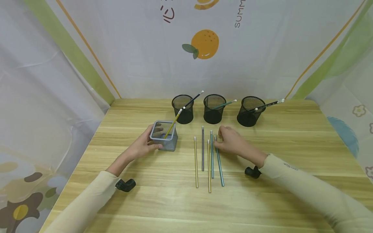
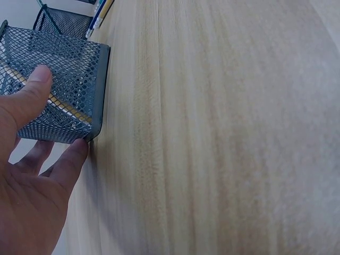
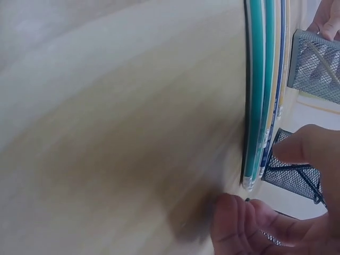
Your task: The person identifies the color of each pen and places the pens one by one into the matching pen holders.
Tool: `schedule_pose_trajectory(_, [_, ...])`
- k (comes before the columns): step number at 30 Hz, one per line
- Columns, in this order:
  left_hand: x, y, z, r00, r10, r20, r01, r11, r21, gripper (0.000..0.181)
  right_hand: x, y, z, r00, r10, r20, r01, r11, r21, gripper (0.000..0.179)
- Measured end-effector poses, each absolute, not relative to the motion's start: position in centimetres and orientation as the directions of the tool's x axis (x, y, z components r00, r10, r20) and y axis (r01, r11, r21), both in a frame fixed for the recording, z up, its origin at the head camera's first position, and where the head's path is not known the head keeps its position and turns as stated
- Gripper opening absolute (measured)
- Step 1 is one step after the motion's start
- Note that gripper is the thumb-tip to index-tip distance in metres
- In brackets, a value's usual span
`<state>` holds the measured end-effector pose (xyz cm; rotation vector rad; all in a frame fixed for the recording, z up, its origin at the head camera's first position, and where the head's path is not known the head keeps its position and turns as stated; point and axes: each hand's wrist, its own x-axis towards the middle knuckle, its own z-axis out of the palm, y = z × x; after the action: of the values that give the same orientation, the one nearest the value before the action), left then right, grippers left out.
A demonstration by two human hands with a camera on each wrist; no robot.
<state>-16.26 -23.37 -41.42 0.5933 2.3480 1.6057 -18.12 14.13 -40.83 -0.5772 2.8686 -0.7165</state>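
My left hand point(image 1: 144, 144) grips a square grey mesh pencil holder point(image 1: 169, 144), thumb across its near side and fingers around its left side. A yellow pencil point(image 1: 173, 124) leans inside it. At the eraser end of the rightmost teal pencil point(image 1: 220, 165) is my right hand point(image 1: 233, 141). Its thumb and fingers are apart around that end in the right wrist view, with nothing pinched between them. To the left of that pencil lie another teal pencil point(image 1: 212, 158), two yellow pencils point(image 1: 209, 168) and a dark blue pencil point(image 1: 202, 152), erasers facing away.
Along the table's back edge stand three round black mesh cups: the left cup point(image 1: 185, 117) with a dark blue pencil, the middle cup point(image 1: 212, 117) with a teal one, the right cup point(image 1: 246, 119) with black pencils. Behind them hangs a white printed curtain point(image 1: 145, 58).
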Motion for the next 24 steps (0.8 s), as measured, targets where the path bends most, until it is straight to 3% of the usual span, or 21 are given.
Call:
schedule_pose_trajectory(15, [-16.3,-23.4,-41.5,-0.893,0.448,0.037,0.196,0.313,0.929,0.085,-18.1,13.5,-40.7,-0.916,-0.383,-0.120,-0.301,0.854,-0.425,0.028])
schedule_pose_trajectory(21, [-16.3,-23.5,-41.7,-0.892,0.448,0.051,0.206,0.303,0.930,0.086,-18.1,13.1,-40.7,-0.901,-0.407,-0.149,-0.319,0.856,-0.408,0.051])
schedule_pose_trajectory(24, [-16.4,-23.5,-41.7,-0.893,0.448,0.052,0.206,0.302,0.931,0.086,-18.1,13.1,-40.7,-0.901,-0.406,-0.154,-0.314,0.855,-0.413,0.054])
